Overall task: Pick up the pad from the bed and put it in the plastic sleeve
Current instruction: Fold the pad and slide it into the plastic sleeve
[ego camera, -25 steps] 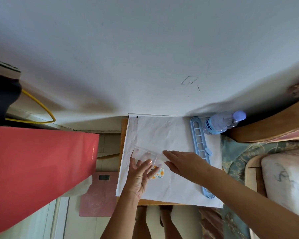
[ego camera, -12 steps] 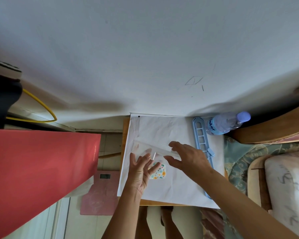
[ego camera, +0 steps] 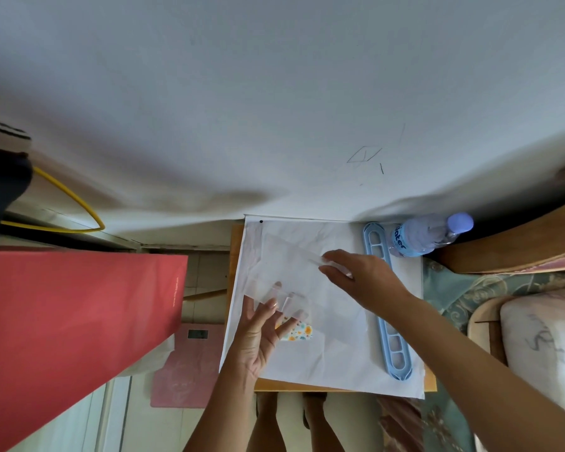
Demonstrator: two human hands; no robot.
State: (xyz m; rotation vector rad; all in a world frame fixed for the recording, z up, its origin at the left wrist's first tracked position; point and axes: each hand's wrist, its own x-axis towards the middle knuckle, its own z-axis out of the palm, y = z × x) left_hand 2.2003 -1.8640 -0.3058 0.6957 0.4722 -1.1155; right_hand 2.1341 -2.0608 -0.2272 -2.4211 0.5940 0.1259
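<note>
The left hand (ego camera: 258,334) lies palm-up with its fingers spread, their tips tucked under the near edge of a clear, rectangular plastic sleeve (ego camera: 287,272). The right hand (ego camera: 362,275) pinches the sleeve's far right corner between thumb and fingers, lifting that corner a little. Just beside the left hand's fingertips, on their right, lies the small rectangular pad with an orange and teal flower print (ego camera: 299,332); it rests on the white crumpled sheet of paper (ego camera: 340,353) that covers the wooden tabletop (ego camera: 307,388), and whether the sleeve's near edge overlaps it cannot be told. Beyond the right hand's wrist lies a long pale-blue plastic slotted bar (ego camera: 385,321). Past the right hand's fingertips a clear water bottle with a lilac cap (ego camera: 428,236) lies on its side.
</note>
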